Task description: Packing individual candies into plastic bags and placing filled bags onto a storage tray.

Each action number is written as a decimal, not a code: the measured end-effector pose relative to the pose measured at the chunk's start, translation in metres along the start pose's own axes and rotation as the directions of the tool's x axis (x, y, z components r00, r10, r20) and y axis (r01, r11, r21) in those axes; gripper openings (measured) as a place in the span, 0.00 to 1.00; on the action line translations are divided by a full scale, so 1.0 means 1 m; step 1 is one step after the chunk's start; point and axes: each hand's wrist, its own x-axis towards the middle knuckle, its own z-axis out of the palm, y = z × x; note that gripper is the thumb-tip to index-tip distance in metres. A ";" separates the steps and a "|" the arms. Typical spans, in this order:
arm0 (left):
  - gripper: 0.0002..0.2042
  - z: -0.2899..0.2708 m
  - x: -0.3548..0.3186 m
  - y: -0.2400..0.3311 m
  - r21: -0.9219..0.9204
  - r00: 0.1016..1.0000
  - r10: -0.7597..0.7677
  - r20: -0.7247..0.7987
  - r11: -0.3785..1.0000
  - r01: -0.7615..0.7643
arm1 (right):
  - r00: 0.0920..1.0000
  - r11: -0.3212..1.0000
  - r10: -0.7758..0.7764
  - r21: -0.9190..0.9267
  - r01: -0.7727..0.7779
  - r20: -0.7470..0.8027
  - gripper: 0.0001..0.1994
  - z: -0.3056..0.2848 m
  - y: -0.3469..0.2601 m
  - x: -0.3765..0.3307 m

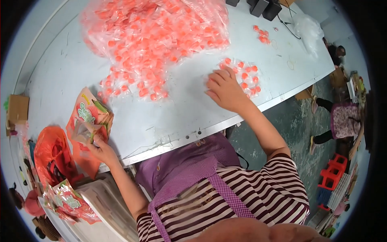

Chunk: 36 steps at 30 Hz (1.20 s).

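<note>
My right hand [224, 89] lies palm down on the pale table [169, 117], fingers spread over a small cluster of orange wrapped candies [246, 76]. A big heap of the same candies in clear wrap [157, 36] fills the table's far middle. My left hand [99, 147] grips the lower edge of an orange printed pouch [84, 131], held open at the table's left front edge. A stack of like pouches [94, 111] lies just beyond it.
An orange plastic bag [52, 155] and filled pouches [68, 201] sit at the lower left beside a white bin [105, 201]. Dark boxes [264, 8] stand at the far right end. A seated person [342, 123] and red stools [332, 171] are on the floor right.
</note>
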 end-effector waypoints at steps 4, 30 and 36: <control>0.13 0.006 0.002 0.002 0.034 0.999 0.041 -0.006 0.999 -0.041 | 0.994 0.993 0.067 -0.088 -0.075 -0.091 0.17 -0.015 0.008 0.001; 0.10 -0.002 0.004 0.009 0.196 0.971 0.239 -0.013 0.953 -0.232 | 0.982 0.986 0.166 -0.041 -0.163 0.090 0.22 0.002 0.008 0.014; 0.07 -0.031 0.008 0.120 0.348 0.800 0.574 0.175 0.724 -0.596 | 0.992 0.992 0.124 -0.031 -0.123 0.029 0.14 0.002 0.004 0.010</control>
